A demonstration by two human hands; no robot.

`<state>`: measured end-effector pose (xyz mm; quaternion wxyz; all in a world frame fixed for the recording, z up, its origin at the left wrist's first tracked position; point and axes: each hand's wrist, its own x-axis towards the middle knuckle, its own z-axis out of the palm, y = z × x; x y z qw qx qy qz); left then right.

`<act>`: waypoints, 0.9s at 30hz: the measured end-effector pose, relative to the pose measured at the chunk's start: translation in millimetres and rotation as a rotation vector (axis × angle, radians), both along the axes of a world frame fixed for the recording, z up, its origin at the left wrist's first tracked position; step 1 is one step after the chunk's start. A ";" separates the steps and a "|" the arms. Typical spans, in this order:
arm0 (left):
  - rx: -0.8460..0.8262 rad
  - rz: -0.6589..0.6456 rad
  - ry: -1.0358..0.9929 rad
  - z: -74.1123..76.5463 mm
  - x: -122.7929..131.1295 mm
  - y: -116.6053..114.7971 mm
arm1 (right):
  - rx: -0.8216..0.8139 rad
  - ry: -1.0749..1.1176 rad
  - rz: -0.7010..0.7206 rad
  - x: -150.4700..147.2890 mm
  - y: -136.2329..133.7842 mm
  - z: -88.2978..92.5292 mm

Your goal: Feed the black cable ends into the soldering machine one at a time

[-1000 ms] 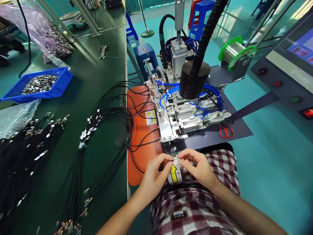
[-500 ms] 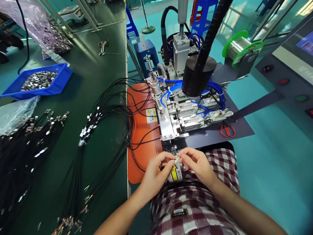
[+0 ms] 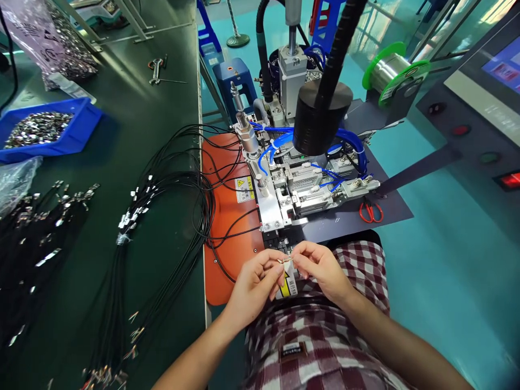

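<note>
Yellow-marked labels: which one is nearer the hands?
The arrow label, seen between the left hand and right hand; the triangle label is farther off, on the orange surface.

The dark green tabletop (image 3: 134,108) fills the left side. Far left on it sits a pink plastic bag (image 3: 49,38) of metal parts; nearer, a blue tray (image 3: 84,130) holds small shiny pieces. A wrench (image 3: 155,76) lies toward the far right. Loose black cables (image 3: 24,271) cover the near left, with a tied cable bundle (image 3: 117,281) right of them.
</note>
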<state>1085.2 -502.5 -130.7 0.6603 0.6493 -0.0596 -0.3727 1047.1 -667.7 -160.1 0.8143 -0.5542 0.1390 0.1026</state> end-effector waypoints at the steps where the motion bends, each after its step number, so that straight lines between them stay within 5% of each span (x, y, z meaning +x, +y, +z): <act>1: -0.012 -0.001 0.007 0.0 0.4 0.1 | -0.003 -0.004 -0.007 -0.5 0.4 -0.4; 21: -0.099 -0.036 0.054 -3.3 -0.6 3.1 | 0.094 -0.063 0.010 -4.4 2.1 -7.0; 27: -0.088 0.006 -0.004 -4.6 -2.9 1.2 | -0.131 -0.114 0.013 -10.8 7.1 -1.8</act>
